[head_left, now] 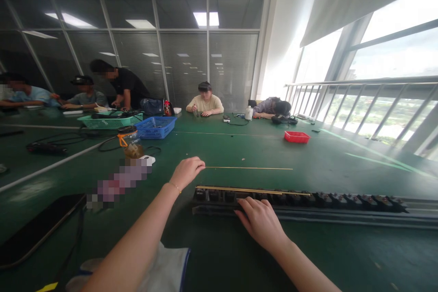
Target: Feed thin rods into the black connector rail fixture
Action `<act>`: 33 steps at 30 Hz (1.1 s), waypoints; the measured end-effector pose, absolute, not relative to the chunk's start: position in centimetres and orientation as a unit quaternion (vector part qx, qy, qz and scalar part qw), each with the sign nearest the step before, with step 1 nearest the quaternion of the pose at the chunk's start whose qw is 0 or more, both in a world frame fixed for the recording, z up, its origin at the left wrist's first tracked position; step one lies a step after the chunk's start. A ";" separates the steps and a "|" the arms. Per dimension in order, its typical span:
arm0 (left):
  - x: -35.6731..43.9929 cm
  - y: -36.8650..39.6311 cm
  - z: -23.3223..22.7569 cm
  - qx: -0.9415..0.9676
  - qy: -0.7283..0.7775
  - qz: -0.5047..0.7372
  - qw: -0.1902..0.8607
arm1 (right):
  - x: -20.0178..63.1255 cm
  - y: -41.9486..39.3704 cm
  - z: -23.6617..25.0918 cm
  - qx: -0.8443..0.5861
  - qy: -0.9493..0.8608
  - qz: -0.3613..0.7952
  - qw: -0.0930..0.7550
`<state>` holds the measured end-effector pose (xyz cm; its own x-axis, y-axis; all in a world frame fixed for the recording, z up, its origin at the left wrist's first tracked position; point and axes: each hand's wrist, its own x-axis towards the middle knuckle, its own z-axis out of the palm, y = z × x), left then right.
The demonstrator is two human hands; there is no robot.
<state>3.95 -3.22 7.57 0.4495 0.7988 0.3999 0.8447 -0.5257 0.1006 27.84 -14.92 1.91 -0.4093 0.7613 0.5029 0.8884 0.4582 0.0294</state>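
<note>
My left hand is closed in a pinch on one end of a thin gold-coloured strip. The strip points right, level above the green table, beyond a long black rail. Along the rail sits a row of several small dark blocks. More thin gold strips lie lengthwise on top of the left part of this row. My right hand rests on the rail, its fingers bent over the top and the thumb on the near side. Part of the row is hidden behind that hand.
Left of my arm lie a dark phone-like slab and a blurred-out item. A jar, a blue basket and a green basket stand farther off. A red tray is ahead right. Several people sit or stand around the table.
</note>
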 end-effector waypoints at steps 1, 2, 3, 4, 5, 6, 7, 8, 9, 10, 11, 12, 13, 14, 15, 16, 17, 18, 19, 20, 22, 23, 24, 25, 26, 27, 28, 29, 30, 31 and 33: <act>3.7 -2.7 6.6 -0.846 -0.490 -0.200 0.059 | 27.8 -14.9 1.9 -0.500 -0.826 -0.148 0.214; 3.5 -2.3 5.6 -0.843 -0.497 -0.196 0.060 | 27.9 -15.0 2.0 -0.501 -0.825 -0.147 0.213; 3.3 -1.9 4.7 -0.840 -0.505 -0.189 0.057 | 27.9 -15.0 2.0 -0.502 -0.825 -0.147 0.212; 3.1 -1.6 4.0 -0.837 -0.514 -0.182 0.050 | 27.9 -15.0 2.0 -0.502 -0.826 -0.146 0.211; 3.0 -1.4 3.4 -0.833 -0.522 -0.176 0.043 | 27.9 -15.1 2.1 -0.502 -0.826 -0.145 0.211; 2.9 -1.3 2.9 -0.829 -0.531 -0.171 0.035 | 27.8 -15.1 2.1 -0.502 -0.826 -0.145 0.210; 2.8 -1.2 2.5 -0.826 -0.537 -0.168 0.028 | 27.8 -15.1 2.1 -0.502 -0.826 -0.145 0.210; 2.8 -1.2 2.1 -0.824 -0.541 -0.166 0.024 | 27.8 -15.1 2.1 -0.502 -0.826 -0.146 0.210; 2.8 -1.2 1.9 -0.823 -0.543 -0.164 0.020 | 27.8 -15.1 2.1 -0.502 -0.826 -0.146 0.210; 2.8 -1.2 1.6 -0.824 -0.542 -0.164 0.017 | 27.8 -15.0 2.1 -0.502 -0.826 -0.146 0.211; 2.8 -1.1 1.5 -0.825 -0.540 -0.164 0.014 | 27.7 -15.0 2.0 -0.503 -0.826 -0.144 0.210; 2.8 -1.1 1.4 -0.827 -0.537 -0.166 0.009 | 27.7 -15.0 2.0 -0.504 -0.826 -0.142 0.210; 2.8 -1.1 1.4 -0.827 -0.535 -0.170 0.001 | 27.7 -14.9 2.0 -0.504 -0.826 -0.139 0.209; 2.8 -1.1 1.6 -0.825 -0.537 -0.178 -0.009 | 27.7 -14.9 2.0 -0.505 -0.826 -0.137 0.208; 2.8 -1.1 2.0 -0.819 -0.541 -0.189 -0.022 | 27.7 -14.9 1.9 -0.506 -0.826 -0.136 0.207; 2.8 -1.2 2.6 -0.812 -0.546 -0.202 -0.041 | 27.8 -14.9 1.9 -0.506 -0.826 -0.136 0.206; 2.9 -1.5 3.6 -0.806 -0.548 -0.214 -0.066 | 27.8 -14.9 1.9 -0.506 -0.826 -0.136 0.205; 2.9 -1.8 4.7 -0.800 -0.549 -0.223 -0.093 | 27.8 -14.9 1.9 -0.506 -0.826 -0.137 0.205; 3.0 -2.3 6.1 -0.803 -0.539 -0.222 -0.124 | 27.8 -14.9 1.9 -0.506 -0.826 -0.138 0.206; 3.2 -3.0 7.5 -0.812 -0.522 -0.214 -0.153 | 27.8 -14.9 1.9 -0.506 -0.826 -0.139 0.206; 3.6 -4.6 10.2 -0.834 -0.491 -0.167 -0.188 | 27.8 -15.0 1.9 -0.504 -0.826 -0.141 0.208; 3.8 -5.4 11.3 -0.848 -0.471 -0.140 -0.196 | 27.8 -15.0 1.9 -0.501 -0.827 -0.143 0.210; 4.0 -6.1 12.2 -0.858 -0.461 -0.115 -0.193 | 27.8 -15.0 2.0 -0.498 -0.828 -0.144 0.212; 4.2 -6.7 12.7 -0.867 -0.453 -0.092 -0.187 | 27.8 -15.0 2.0 -0.496 -0.829 -0.146 0.213; 4.4 -7.1 13.0 -0.874 -0.446 -0.074 -0.179 | 27.8 -15.0 2.0 -0.495 -0.829 -0.148 0.213; 4.5 -7.4 13.0 -0.879 -0.441 -0.060 -0.171 | 27.8 -15.0 2.0 -0.494 -0.830 -0.150 0.213; 4.6 -7.5 12.9 -0.883 -0.437 -0.052 -0.165 | 27.8 -15.0 2.0 -0.494 -0.829 -0.151 0.213; 4.6 -7.4 12.7 -0.885 -0.433 -0.048 -0.163 | 27.8 -15.0 2.0 -0.494 -0.829 -0.151 0.212; 4.7 -7.3 12.4 -0.887 -0.430 -0.046 -0.163 | 27.8 -15.0 2.0 -0.493 -0.830 -0.151 0.212; 4.7 -7.2 12.1 -0.887 -0.428 -0.045 -0.167 | 27.8 -15.0 2.0 -0.492 -0.831 -0.151 0.212; 4.8 -6.9 11.7 -0.885 -0.427 -0.045 -0.177 | 27.8 -15.0 2.0 -0.490 -0.832 -0.152 0.213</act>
<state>4.80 -6.90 11.69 0.6305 0.7728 -0.0720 0.7410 -0.5718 0.3521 27.84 -14.97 1.96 -0.4300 0.7498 0.5029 0.8793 0.4741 0.0452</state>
